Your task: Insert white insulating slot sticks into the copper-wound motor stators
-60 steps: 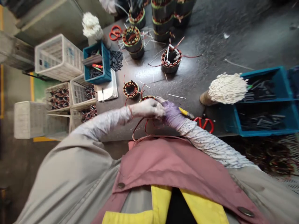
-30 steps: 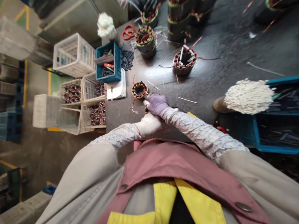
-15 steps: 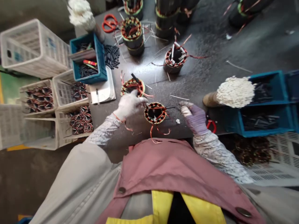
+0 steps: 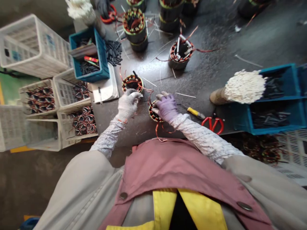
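Observation:
My left hand (image 4: 129,101), in a white glove, has its fingers curled together at the near rim of a wound motor stator (image 4: 131,78) with a black sleeve sticking up. What those fingers pinch, if anything, is hidden. My right hand (image 4: 167,107), in a purple glove, lies over a second stator (image 4: 152,111) close to the table's front edge, fingers bent over its rim and into its bore. Red and copper wires (image 4: 157,131) trail from it. Right of that hand lie a yellow-handled tool (image 4: 193,111) with a thin shaft and red-handled scissors (image 4: 213,124).
A stator with white sleeves (image 4: 180,60) and stacked stators (image 4: 135,40) stand farther back. Blue bins (image 4: 275,129) and a white stick bundle (image 4: 244,87) are at right. White crates (image 4: 38,68) line the left. A dark-gloved hand (image 4: 102,8) is by other red scissors (image 4: 109,14).
My right hand has moved left from the yellow-handled tool onto the near stator, uncovering the tool and scissors. The left stator and my left hand have shifted slightly left. A dark-gloved hand has appeared top left.

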{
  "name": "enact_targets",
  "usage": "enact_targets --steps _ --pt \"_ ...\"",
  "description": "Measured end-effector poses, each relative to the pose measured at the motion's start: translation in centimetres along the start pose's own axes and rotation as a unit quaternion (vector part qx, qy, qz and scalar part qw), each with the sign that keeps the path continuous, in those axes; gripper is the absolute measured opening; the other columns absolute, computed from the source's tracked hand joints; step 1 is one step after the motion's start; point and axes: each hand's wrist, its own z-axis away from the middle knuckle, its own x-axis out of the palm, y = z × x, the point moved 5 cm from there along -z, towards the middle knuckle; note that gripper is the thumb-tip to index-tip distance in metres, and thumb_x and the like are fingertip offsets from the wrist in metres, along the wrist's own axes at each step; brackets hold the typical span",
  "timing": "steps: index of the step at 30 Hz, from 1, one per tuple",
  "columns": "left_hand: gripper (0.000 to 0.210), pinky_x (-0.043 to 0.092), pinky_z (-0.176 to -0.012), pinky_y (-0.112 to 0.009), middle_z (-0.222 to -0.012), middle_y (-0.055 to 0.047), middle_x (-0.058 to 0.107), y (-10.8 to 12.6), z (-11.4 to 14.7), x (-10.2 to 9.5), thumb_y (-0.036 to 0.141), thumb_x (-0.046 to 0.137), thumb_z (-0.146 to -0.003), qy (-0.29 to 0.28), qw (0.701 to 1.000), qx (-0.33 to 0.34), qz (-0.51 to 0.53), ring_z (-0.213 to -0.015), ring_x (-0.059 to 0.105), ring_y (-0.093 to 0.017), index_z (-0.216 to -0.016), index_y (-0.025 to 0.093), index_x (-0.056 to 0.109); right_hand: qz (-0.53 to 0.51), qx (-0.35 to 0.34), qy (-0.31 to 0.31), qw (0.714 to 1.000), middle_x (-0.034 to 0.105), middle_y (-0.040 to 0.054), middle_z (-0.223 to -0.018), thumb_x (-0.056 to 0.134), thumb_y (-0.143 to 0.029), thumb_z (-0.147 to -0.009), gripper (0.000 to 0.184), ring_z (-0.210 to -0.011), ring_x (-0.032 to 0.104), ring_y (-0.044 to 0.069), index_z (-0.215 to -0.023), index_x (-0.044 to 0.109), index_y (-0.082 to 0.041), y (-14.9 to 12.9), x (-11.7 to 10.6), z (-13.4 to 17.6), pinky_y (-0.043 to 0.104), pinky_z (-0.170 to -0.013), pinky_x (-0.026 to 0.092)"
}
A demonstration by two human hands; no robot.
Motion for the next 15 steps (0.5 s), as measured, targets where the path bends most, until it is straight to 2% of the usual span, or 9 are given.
enact_targets --steps 3,5,7,9,11,13,15 --pt "0.04 0.044 -0.108 -0.037 -0.139 -0.004 0.059 -0.7 0.7 1.1 0.022 0.05 -0.086 -0.031 0.997 -0.024 -0.066 -0.124 0.055 -0.021 -0.123 0.027 0.066 -0.027 0.045 -0.028 0.998 0.065 0.0096 -0.131 0.065 -0.036 -0.089 0.023 -0.13 0.048 0.032 -0.1 0.076 -0.019 -0.3 1.2 -1.5 0.051 -0.109 0.033" --pt "0.053 0.031 -0.119 -0.044 -0.152 -0.005 0.047 -1.5 -0.1 2.1 0.025 0.053 -0.086 -0.069 0.989 -0.052 -0.119 -0.139 0.042 -0.025 -0.14 0.026 0.054 -0.039 0.064 -0.034 0.997 0.065 0.0105 -0.13 0.061 -0.034 -0.092 0.023 -0.125 0.053 0.03 -0.101 0.076 -0.019 -0.2 1.5 -1.6 0.048 -0.107 0.036" --pt "0.061 0.022 -0.123 -0.048 -0.156 -0.007 0.042 -2.2 -1.5 2.5 0.03 0.053 -0.088 -0.089 0.982 -0.062 -0.154 -0.146 0.03 -0.029 -0.148 0.023 0.044 -0.041 0.072 -0.048 0.995 0.066 0.0117 -0.128 0.06 -0.034 -0.092 0.024 -0.119 0.057 0.03 -0.102 0.075 -0.018 -0.1 1.6 -1.6 0.045 -0.103 0.039" --pt "0.062 0.026 -0.12 -0.048 -0.151 -0.009 0.048 -2.3 -3.1 2.4 0.035 0.055 -0.087 -0.119 0.977 -0.046 -0.172 -0.145 0.031 -0.032 -0.146 0.021 0.046 -0.035 0.074 -0.06 0.995 0.065 0.0125 -0.128 0.061 -0.034 -0.092 0.025 -0.116 0.058 0.029 -0.105 0.074 -0.017 -0.2 1.7 -1.7 0.042 -0.101 0.042" --pt "0.058 0.037 -0.112 -0.043 -0.14 -0.01 0.057 -2.2 -4.3 2.1 0.04 0.063 -0.081 -0.171 0.967 -0.039 -0.185 -0.136 0.042 -0.033 -0.136 0.021 0.056 -0.03 0.073 -0.066 0.995 0.064 0.0133 -0.13 0.059 -0.031 -0.093 0.026 -0.117 0.058 0.029 -0.109 0.072 -0.015 -0.3 1.6 -1.8 0.04 -0.101 0.042" --pt "0.056 0.045 -0.101 -0.039 -0.128 -0.012 0.062 -2.3 -5.1 1.4 0.044 0.07 -0.074 -0.21 0.957 -0.06 -0.19 -0.123 0.052 -0.033 -0.124 0.019 0.063 -0.032 0.067 -0.071 0.995 0.063 0.0141 -0.132 0.056 -0.027 -0.093 0.027 -0.119 0.057 0.029 -0.112 0.071 -0.014 -0.3 1.5 -1.8 0.04 -0.102 0.042" --pt "0.057 0.047 -0.096 -0.039 -0.123 -0.013 0.064 -2.5 -5.6 0.7 0.048 0.072 -0.072 -0.215 0.953 -0.09 -0.191 -0.117 0.055 -0.033 -0.12 0.019 0.064 -0.039 0.053 -0.076 0.995 0.062 0.0154 -0.133 0.055 -0.024 -0.093 0.028 -0.122 0.056 0.028 -0.113 0.071 -0.012 -0.4 1.5 -1.8 0.039 -0.105 0.04"
